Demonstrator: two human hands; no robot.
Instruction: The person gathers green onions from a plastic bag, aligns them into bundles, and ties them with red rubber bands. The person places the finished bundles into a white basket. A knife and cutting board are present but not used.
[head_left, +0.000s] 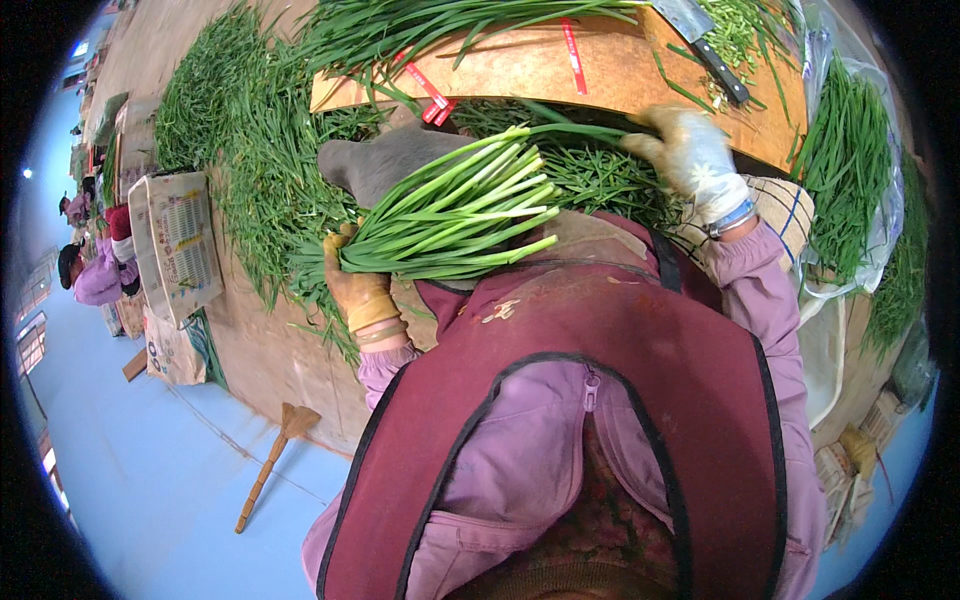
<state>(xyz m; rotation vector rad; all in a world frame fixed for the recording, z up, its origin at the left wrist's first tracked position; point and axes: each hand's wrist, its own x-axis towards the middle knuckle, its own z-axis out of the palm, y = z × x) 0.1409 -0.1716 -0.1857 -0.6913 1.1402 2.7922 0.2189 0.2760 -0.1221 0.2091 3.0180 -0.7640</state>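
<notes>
My left hand (358, 281), in a stained yellowish glove, is closed around a bunch of green garlic chives (457, 217), whose pale cut ends point right. My right hand (682, 154), in a dirty pale glove, is slightly blurred near the front edge of a wooden board (495, 64); its fingers meet the end of a long green leaf that reaches from the bunch. On the board lie more long chives (450, 22), red printed strips (574, 56), a cleaver (720, 67) with a black handle, and chopped pale stem pieces (739, 45).
Loose green leaves (255, 165) cover the floor at left and below the board. Right stands a plastic-lined container of chives (847, 165). A pale plastic crate (176, 247), a sack (174, 349) and a broom (274, 457) are at left. Other people (101, 270) sit farther off.
</notes>
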